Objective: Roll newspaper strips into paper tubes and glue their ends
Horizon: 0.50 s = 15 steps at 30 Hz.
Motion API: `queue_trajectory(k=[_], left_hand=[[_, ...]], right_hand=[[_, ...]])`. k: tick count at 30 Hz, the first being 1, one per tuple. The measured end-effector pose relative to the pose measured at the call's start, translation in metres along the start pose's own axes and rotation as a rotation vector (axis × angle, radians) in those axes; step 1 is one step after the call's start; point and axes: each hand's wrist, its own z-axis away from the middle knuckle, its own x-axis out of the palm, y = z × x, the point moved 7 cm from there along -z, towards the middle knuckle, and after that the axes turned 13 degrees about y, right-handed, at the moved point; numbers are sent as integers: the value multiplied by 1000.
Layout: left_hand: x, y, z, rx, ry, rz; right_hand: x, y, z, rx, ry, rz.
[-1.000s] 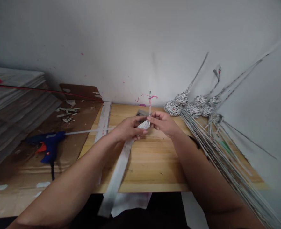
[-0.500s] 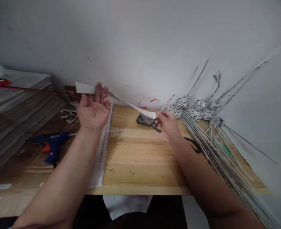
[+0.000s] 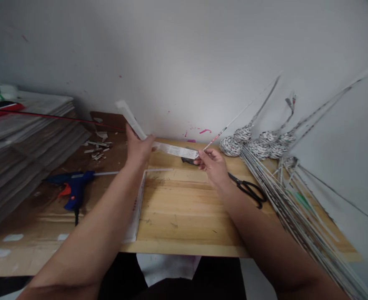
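Note:
A long printed paper strip (image 3: 177,151) stretches between my two hands above the wooden board. My left hand (image 3: 139,148) is closed on it, and the strip's free end sticks up past the fingers toward the wall. With thumb and fingers pinched, my right hand (image 3: 212,166) holds the strip's other end. A thin rolled paper tube (image 3: 223,132) rises from that pinch, slanting up to the right. Behind the strip lies a dark grey cloth (image 3: 188,159), partly covered. Black-handled scissors (image 3: 249,191) rest beside my right wrist.
Woven paper balls (image 3: 230,146) with long tails stand by the wall. A bundle of paper tubes (image 3: 274,196) runs along the board's right side. To the left are a blue glue gun (image 3: 76,189), paper scraps (image 3: 98,150) and a tall stack of paper (image 3: 30,146).
My left hand has gone from palm-up with spread fingers to closed around the strip. The strip's free end now points upward, and the rolled tube shows at a different slant.

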Motion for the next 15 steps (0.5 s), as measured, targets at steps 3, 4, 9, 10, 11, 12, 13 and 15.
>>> queue_trajectory(k=[3,4,9,10,11,12,13,15], left_hand=[[1,-7,-2,-4,-90,-330],[3,-7,2,26,-129,-402],[26,-13,44,132,-359,-509],[30,-14,51,108,-392,-484],[33,-14,54,80,-395,-432],[33,-11,53,55,-374,-361],[32,-8,48,32,-346,-286],[28,4,32,25,-326,-217]], right_hand=[[0,-5,1,3,22,-40],[-1,-8,2,-2,34,-61],[-4,-18,2,-20,73,-146],[-5,-19,1,-24,77,-146],[-5,-20,1,-30,81,-144],[-6,-21,1,-38,87,-141],[-6,-22,1,-47,91,-138],[-6,-24,1,-63,89,-134]])
